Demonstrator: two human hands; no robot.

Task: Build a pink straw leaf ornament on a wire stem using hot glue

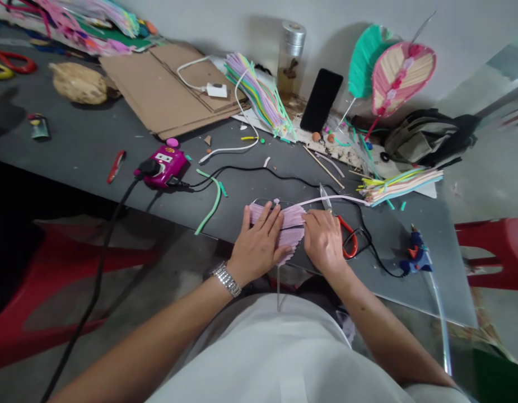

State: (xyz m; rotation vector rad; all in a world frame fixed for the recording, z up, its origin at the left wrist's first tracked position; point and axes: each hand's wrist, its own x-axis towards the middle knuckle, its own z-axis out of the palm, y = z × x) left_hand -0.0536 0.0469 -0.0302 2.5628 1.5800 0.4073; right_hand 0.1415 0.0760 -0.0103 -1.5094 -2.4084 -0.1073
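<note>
Grip, left: your left hand (259,246), fingers spread flat, pressing without clasping. Grip, right: your right hand (325,238), fingers curled, apparently pinching an edge. Item held: lilac, leaf-shaped panel of ribbed strips (291,237), at the near edge of the grey worktop (447,268); uneven pressure could splay its rows. Thin metal wire stem (278,288), overhanging; could catch your white shirt (259,347). Long lilac strip (340,197), passing orange-handled metal scissors (350,242); could snag there. Black cable (262,168), running to blue glue gun (419,254); a sweeping arm could drag both.

Both hands (259,246) on lilac strips (293,239); orange-handled scissors (325,198) just beside
</note>
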